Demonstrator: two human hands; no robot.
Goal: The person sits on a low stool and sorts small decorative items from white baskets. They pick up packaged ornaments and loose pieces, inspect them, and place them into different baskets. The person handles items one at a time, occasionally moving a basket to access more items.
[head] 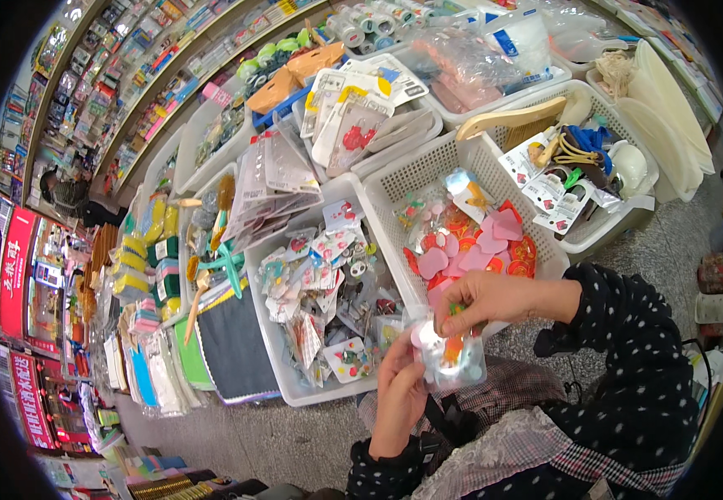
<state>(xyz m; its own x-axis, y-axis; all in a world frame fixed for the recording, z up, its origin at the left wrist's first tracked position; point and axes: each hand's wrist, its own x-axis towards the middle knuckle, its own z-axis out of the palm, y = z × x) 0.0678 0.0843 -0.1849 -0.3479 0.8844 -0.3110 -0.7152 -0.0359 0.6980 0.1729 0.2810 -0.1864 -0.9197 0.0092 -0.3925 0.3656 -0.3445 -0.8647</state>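
My left hand [401, 375] grips the left edge of a small clear plastic package [461, 369] with orange and pale pieces in it. Above the package, the bent fingers of my right hand [471, 306] pinch at its top, where something small and green shows; what exactly they hold is hidden. Just beyond my right hand stands a perforated white plastic basket [393, 225] with pink heart-shaped pieces [477, 256] and red-and-gold round pieces [522, 253]. Left of my hands, a white bin [274, 369] holds many small carded and bagged items [336, 244].
More bins crowd behind, with a wooden-handled brush [511, 119], carded hooks [358, 134] and sponges [130, 269]. Dark cloths [236, 344] lie left of the bin. Stocked shelves [149, 81] rise at the upper left, near a crouching person [70, 194]. Speckled floor [230, 437] shows below.
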